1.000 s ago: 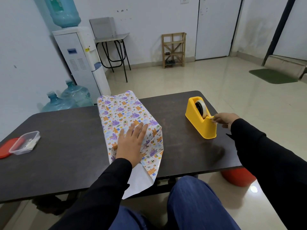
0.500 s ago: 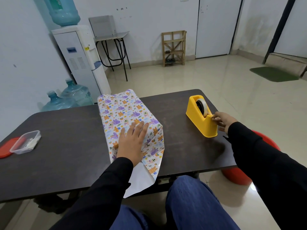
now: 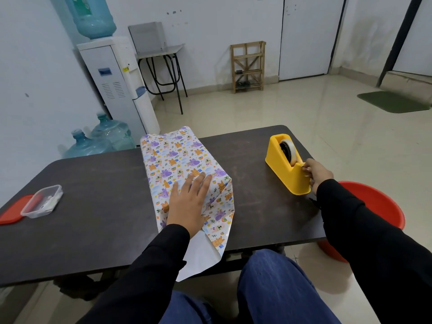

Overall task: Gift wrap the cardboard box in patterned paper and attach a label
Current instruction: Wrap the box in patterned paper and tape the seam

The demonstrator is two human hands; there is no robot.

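At the left edge of the bench (image 3: 100,206) lay a red lid (image 3: 10,212), with a clear plastic container (image 3: 42,202) touching it on its right, small white items inside; behind the bench's far left corner stood two blue water bottles (image 3: 102,136) on the floor and a white water dispenser (image 3: 117,85) against the wall. In the middle of the bench sat the cardboard box, hidden entirely under the patterned paper (image 3: 177,157), its length running from the far edge towards the near edge; the left grip (image 3: 187,202) lay flat on top of the near end, fingers straight and slightly spread, pressing the paper down. A loose flap (image 3: 198,256) of the paper, white underside showing, hung over the near edge just beside the left sleeve. Towards the right edge stood a yellow tape dispenser (image 3: 287,169), well apart from the box, its tape roll (image 3: 286,148) upright in the slot; the right grip (image 3: 315,171) was curled at the dispenser's near end, fingertips pinching at the cutter; whether a strip of tape lay between them was too small to tell. Beyond the right edge, a red bucket (image 3: 374,206) sat on the floor.
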